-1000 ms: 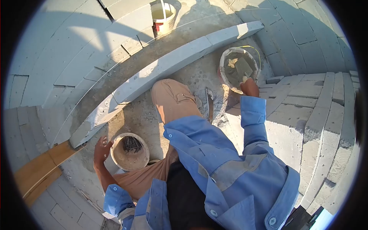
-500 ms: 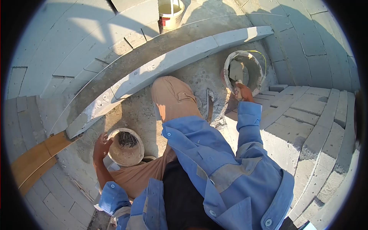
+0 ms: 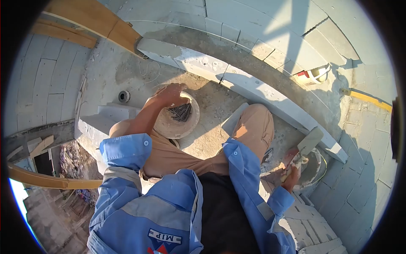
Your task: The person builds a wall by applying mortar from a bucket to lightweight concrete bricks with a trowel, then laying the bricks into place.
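Note:
My right hand (image 3: 292, 172) is closed around the handle of a trowel (image 3: 311, 142). Its flat grey blade points up and away, above the near rim of a mortar-stained bucket (image 3: 312, 169) at the right. On the left, my left hand (image 3: 171, 95) reaches over the far rim of a second dirty bucket (image 3: 191, 127), its fingers stretched out. Dark metal nails (image 3: 181, 112) lie inside that bucket. Whether the left fingers touch the rim is hard to see. My bent knees are between the two buckets.
A low course of pale blocks (image 3: 253, 82) curves across the front. Beyond it stands a white bucket (image 3: 319, 75) near the block wall. A wooden plank (image 3: 95, 19) is at upper left, a small roll (image 3: 124, 96) on the floor. An opening with a drop shows debris (image 3: 74, 158) at lower left.
The view has swung left. The trowel, earlier down inside the right bucket, is now lifted above its rim. My left hand has moved from the bucket's side to over its far rim.

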Demonstrator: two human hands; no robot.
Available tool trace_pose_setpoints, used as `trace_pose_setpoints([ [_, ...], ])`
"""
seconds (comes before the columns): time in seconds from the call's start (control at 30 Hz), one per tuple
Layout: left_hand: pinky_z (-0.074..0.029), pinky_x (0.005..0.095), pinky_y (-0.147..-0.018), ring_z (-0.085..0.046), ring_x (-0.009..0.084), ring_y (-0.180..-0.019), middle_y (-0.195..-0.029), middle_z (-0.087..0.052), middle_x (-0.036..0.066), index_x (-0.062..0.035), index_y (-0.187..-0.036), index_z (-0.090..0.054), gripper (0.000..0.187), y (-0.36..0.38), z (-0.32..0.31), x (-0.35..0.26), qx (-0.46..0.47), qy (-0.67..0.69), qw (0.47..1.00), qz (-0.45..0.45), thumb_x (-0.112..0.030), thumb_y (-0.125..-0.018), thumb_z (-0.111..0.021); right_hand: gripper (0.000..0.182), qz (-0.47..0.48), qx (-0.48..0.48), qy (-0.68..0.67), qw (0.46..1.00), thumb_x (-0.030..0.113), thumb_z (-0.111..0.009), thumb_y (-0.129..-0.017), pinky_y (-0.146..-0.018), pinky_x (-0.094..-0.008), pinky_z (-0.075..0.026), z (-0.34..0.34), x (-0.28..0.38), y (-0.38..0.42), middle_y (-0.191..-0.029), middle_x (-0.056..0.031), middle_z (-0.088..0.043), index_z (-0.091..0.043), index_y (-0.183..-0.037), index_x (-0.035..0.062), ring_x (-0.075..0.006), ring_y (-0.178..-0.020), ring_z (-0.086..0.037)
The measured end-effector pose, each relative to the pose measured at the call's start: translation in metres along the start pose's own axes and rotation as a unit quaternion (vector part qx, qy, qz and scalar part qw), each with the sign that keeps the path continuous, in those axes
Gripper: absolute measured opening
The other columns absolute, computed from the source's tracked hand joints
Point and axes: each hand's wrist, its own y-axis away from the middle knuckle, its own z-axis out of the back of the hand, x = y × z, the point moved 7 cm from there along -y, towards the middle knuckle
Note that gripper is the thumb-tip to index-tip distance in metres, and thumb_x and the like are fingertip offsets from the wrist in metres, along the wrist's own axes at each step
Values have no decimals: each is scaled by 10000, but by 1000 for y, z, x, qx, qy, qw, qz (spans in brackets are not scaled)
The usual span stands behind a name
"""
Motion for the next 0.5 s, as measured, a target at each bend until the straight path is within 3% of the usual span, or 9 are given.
trace_pose_setpoints([
  [0.07,-426,429,-1011,-551,378,-1185,-1264,-591,220,-29,-1339,-509,689,-3,-9,2,6,-26,999,-29,-420,-796,-674,227,-1,70,20,997,175,-521,-894,-396,-268,-400,-44,17,-5,-703,-52,-532,-537,-1063,23,-143,-459,-485],
  [0.13,-430,435,-1003,-557,384,-1171,-1250,-596,226,-20,-1335,-508,688,3,-8,-1,-3,-17,1000,-15,-412,-795,-673,307,-45,255,31,965,185,-520,-891,-409,-256,-408,-108,24,-2,-697,-64,-539,-535,-1142,9,-144,-471,-500],
  [0.3,-443,449,-978,-574,394,-1133,-1197,-609,246,10,-1321,-505,684,13,-18,-10,8,-16,999,-27,-360,-778,-693,435,-92,425,140,890,260,-547,-872,-423,-259,-412,-268,29,-2,-693,-87,-553,-526,-1223,5,-150,-469,-506],
  [0.33,-444,446,-978,-577,392,-1129,-1183,-611,253,17,-1314,-507,679,14,-21,-9,8,12,999,-32,-337,-770,-705,457,-65,470,149,867,273,-558,-863,-414,-275,-419,-304,25,-9,-687,-99,-558,-522,-1227,-2,-158,-449,-506],
  [0.4,-445,443,-978,-579,389,-1124,-1168,-613,259,25,-1307,-509,675,10,-40,-4,-2,50,998,-34,-314,-761,-717,418,-86,499,154,848,267,-577,-863,-424,-287,-424,-373,21,-5,-661,-95,-559,-551,-1173,-12,-156,-456,-520],
  [0.47,-489,459,-872,-633,336,-1051,-1026,-679,180,-40,-1162,-598,488,-2,-54,11,-110,32,993,-31,-212,-714,-687,310,-38,526,190,828,216,-580,-869,-420,-289,-425,-439,25,3,-654,-73,-558,-583,-1091,0,-146,-463,-520],
  [0.5,-497,435,-842,-650,310,-1024,-999,-694,147,-65,-1121,-635,400,-8,-64,25,-29,27,999,20,-167,-735,-658,270,-29,500,226,836,208,-577,-873,-424,-289,-420,-468,22,0,-653,-63,-560,-599,-1067,21,-141,-470,-519],
])
